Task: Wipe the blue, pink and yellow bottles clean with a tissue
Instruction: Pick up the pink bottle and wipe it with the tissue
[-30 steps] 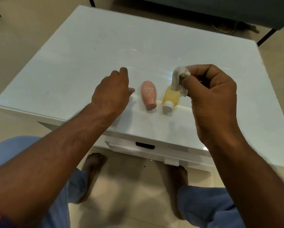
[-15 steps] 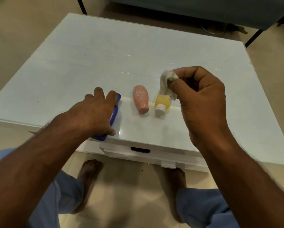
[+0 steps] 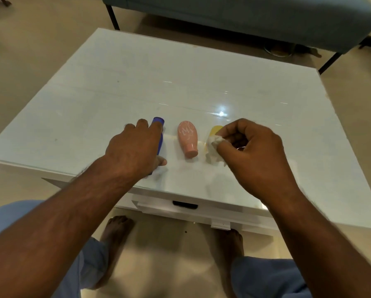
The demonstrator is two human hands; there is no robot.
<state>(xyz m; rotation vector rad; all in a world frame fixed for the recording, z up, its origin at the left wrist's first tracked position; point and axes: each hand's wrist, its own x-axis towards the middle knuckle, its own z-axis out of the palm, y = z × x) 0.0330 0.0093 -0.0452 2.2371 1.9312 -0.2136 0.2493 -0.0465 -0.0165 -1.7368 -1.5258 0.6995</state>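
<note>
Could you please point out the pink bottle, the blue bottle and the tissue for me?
pink bottle [image 3: 186, 136], head view, middle of its body.
blue bottle [image 3: 158, 120], head view, far end beyond the fingers.
tissue [image 3: 213, 150], head view, crumpled wad.

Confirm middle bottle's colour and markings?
Pink bottle with whitish squiggly marks on its body; head view.

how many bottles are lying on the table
3, in a row near the front edge: the blue bottle under the left hand, the pink bottle in the middle, the yellow bottle mostly hidden behind the tissue.
</note>
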